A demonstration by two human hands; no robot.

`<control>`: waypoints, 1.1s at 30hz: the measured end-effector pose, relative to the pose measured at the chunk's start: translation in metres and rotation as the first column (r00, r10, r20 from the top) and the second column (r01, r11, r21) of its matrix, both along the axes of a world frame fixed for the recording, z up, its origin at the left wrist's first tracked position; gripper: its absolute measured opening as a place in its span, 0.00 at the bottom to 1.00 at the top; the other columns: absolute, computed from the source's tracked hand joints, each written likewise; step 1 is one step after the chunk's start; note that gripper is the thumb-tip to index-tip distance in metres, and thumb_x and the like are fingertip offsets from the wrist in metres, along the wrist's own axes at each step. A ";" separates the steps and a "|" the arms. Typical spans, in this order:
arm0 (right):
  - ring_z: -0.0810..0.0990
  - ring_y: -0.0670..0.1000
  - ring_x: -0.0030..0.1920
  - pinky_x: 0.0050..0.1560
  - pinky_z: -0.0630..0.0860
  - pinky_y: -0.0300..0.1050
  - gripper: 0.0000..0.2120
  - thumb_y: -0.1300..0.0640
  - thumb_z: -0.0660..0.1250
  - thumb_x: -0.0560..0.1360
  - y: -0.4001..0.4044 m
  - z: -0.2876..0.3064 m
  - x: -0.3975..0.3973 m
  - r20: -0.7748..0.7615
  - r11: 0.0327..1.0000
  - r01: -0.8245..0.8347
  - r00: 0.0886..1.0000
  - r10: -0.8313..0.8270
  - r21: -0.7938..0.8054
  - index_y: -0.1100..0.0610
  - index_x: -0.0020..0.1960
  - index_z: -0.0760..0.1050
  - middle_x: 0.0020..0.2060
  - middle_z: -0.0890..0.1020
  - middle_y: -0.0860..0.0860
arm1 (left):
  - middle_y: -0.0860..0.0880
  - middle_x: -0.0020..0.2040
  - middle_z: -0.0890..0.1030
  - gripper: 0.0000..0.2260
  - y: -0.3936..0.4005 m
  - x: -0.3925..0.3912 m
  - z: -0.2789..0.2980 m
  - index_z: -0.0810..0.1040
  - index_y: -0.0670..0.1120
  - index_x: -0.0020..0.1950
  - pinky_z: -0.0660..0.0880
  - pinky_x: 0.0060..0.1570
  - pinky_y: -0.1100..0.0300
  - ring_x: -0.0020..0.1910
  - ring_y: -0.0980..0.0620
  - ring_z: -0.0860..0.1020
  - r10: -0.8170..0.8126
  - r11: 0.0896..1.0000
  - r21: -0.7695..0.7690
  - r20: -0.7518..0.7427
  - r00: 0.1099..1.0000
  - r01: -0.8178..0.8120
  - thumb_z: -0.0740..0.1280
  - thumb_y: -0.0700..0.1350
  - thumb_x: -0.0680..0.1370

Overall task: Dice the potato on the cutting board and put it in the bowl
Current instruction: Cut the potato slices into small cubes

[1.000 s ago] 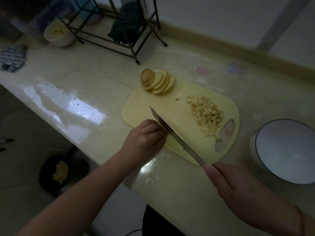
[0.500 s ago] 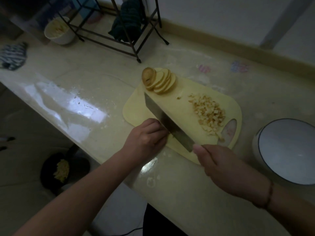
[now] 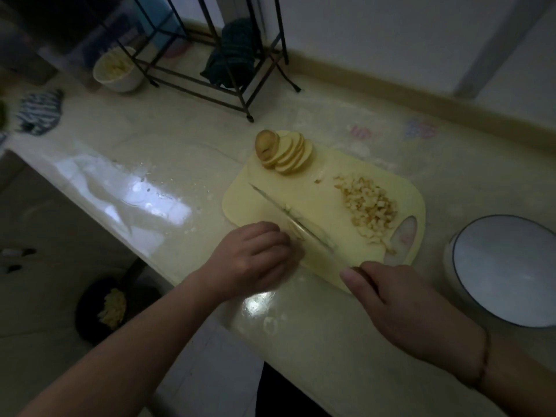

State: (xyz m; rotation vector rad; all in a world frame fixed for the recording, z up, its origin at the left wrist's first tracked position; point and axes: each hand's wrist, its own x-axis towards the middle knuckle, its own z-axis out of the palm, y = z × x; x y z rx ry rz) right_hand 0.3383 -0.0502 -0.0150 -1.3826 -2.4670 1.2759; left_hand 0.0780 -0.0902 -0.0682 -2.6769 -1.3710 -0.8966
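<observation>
Knife (image 3: 293, 219) (one), two hands, one slice fan (image 3: 285, 153), one bowl (image 3: 505, 270)

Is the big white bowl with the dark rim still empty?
Empty: the white dark-rimmed bowl shows only bare interior, while the pale diced potato pile sits on the yellow plastic cutting board.

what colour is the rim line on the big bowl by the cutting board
The bowl is white with a thin dark rim line, probably dark blue or black; the head view, the only one, shows it.
</observation>
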 end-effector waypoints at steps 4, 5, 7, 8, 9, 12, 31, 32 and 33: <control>0.70 0.46 0.32 0.35 0.67 0.45 0.25 0.29 0.38 0.71 -0.005 -0.005 0.000 0.072 0.991 -0.066 0.996 0.058 0.115 0.46 0.38 0.62 0.30 0.71 0.45 | 0.41 0.43 0.81 0.05 -0.005 0.002 0.032 0.85 0.39 0.43 0.76 0.43 0.51 0.40 0.42 0.78 -0.076 0.980 0.183 -0.036 0.996 0.081 0.73 0.41 0.70; 0.71 0.47 0.33 0.35 0.66 0.45 0.25 0.28 0.36 0.71 -0.007 -0.006 -0.001 0.093 0.985 -0.095 0.992 0.082 0.142 0.46 0.39 0.61 0.31 0.69 0.45 | 0.42 0.43 0.82 0.06 -0.002 0.005 0.039 0.85 0.40 0.43 0.76 0.44 0.52 0.41 0.42 0.79 -0.076 0.982 0.172 -0.047 0.996 0.083 0.73 0.43 0.71; 0.76 0.49 0.37 0.35 0.63 0.44 0.28 0.27 0.31 0.69 -0.010 -0.010 -0.002 0.138 0.964 -0.145 0.984 0.117 0.221 0.45 0.42 0.59 0.33 0.71 0.45 | 0.43 0.46 0.83 0.11 0.006 0.008 0.047 0.86 0.41 0.45 0.76 0.46 0.50 0.44 0.42 0.80 -0.068 0.997 0.040 -0.092 0.993 0.072 0.72 0.48 0.76; 0.78 0.50 0.39 0.35 0.63 0.44 0.29 0.28 0.29 0.67 -0.011 -0.011 -0.003 0.167 0.953 -0.166 0.978 0.126 0.253 0.45 0.44 0.60 0.35 0.74 0.46 | 0.44 0.47 0.83 0.14 0.010 0.008 0.048 0.86 0.42 0.47 0.76 0.46 0.50 0.46 0.42 0.80 -0.056 0.997 -0.062 -0.118 0.991 0.048 0.70 0.53 0.78; 0.79 0.50 0.41 0.35 0.64 0.44 0.30 0.28 0.28 0.67 -0.012 -0.011 -0.004 0.194 0.946 -0.182 0.972 0.132 0.268 0.45 0.45 0.60 0.39 0.77 0.46 | 0.46 0.49 0.83 0.17 0.014 0.008 0.049 0.85 0.43 0.48 0.75 0.46 0.49 0.47 0.44 0.80 -0.044 0.987 -0.157 -0.147 0.988 0.020 0.67 0.57 0.79; 0.80 0.51 0.45 0.36 0.65 0.45 0.25 0.30 0.35 0.73 -0.013 -0.008 -0.008 0.266 0.935 -0.230 0.951 0.158 0.269 0.47 0.48 0.60 0.45 0.80 0.48 | 0.49 0.50 0.83 0.22 0.019 0.008 0.044 0.85 0.46 0.50 0.75 0.46 0.49 0.48 0.46 0.79 -0.045 0.955 -0.297 -0.222 0.974 -0.023 0.62 0.63 0.80; 0.79 0.49 0.30 0.26 0.66 0.45 0.34 0.32 0.31 0.74 -0.025 -0.001 0.015 0.263 0.867 -0.298 0.943 0.204 0.400 0.48 0.46 0.71 0.32 0.79 0.49 | 0.50 0.54 0.83 0.31 0.042 0.002 0.053 0.84 0.47 0.55 0.76 0.51 0.48 0.52 0.48 0.79 -0.172 0.835 -0.550 -0.302 0.938 -0.024 0.49 0.67 0.81; 0.79 0.47 0.31 0.27 0.66 0.44 0.36 0.31 0.29 0.73 -0.027 0.000 0.020 0.203 0.874 -0.270 0.958 0.203 0.405 0.47 0.48 0.72 0.33 0.80 0.49 | 0.49 0.54 0.84 0.29 0.045 -0.002 0.056 0.84 0.46 0.56 0.76 0.52 0.49 0.52 0.48 0.80 -0.165 0.824 -0.567 -0.247 0.955 -0.005 0.52 0.65 0.81; 0.79 0.46 0.30 0.27 0.66 0.42 0.37 0.31 0.29 0.73 -0.026 0.004 0.025 0.151 0.876 -0.241 0.969 0.195 0.418 0.46 0.48 0.73 0.33 0.80 0.49 | 0.49 0.54 0.84 0.27 0.048 -0.007 0.060 0.84 0.46 0.57 0.77 0.52 0.50 0.53 0.49 0.80 -0.126 0.820 -0.572 -0.189 0.974 -0.005 0.55 0.63 0.81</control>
